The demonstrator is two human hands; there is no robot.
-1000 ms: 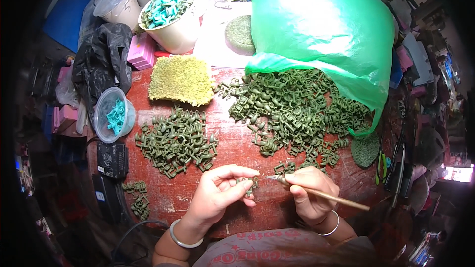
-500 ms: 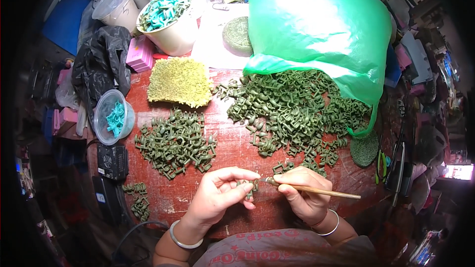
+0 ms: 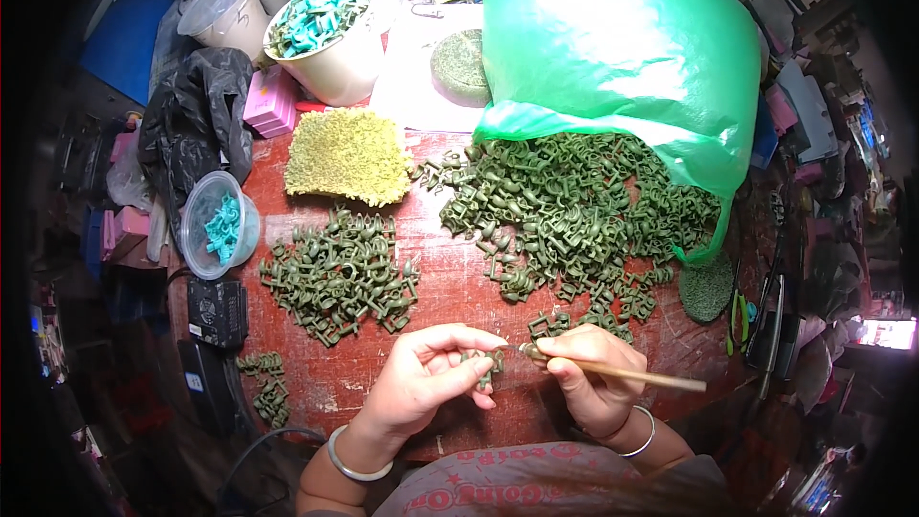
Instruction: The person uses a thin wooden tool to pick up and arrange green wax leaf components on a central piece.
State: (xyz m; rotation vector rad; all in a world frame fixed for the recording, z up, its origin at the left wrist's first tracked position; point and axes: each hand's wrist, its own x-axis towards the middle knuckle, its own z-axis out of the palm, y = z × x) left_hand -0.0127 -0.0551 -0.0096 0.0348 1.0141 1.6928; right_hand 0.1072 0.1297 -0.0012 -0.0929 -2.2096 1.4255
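Note:
My left hand (image 3: pixel 431 369) pinches a small dark-green moulded piece (image 3: pixel 490 364) between thumb and fingers, close to the table's front edge. In my right hand (image 3: pixel 598 378) is a slim wooden-handled tool (image 3: pixel 661 381), gripped like a pen, its handle pointing right. Its short tip (image 3: pixel 531 350) faces the piece in my left hand, with a small gap between them. Just beyond my right hand lies the fringe of a large heap of similar green pieces (image 3: pixel 565 211). Another pile of green pieces (image 3: pixel 340 278) lies beyond my left hand.
A bulging green plastic bag (image 3: pixel 622 48) stands behind the large heap. A yellow shaggy pad (image 3: pixel 347 158), a clear tub with turquoise pieces (image 3: pixel 198 230) and a white bucket (image 3: pixel 335 72) stand left and back. Green-handled pliers (image 3: pixel 737 321) lie right. Few pieces (image 3: pixel 271 402) lie front left.
The tool's tip has drawn back to the right from the piece in my left hand, and its handle end has tilted slightly nearer me. The bag has swelled slightly to the right.

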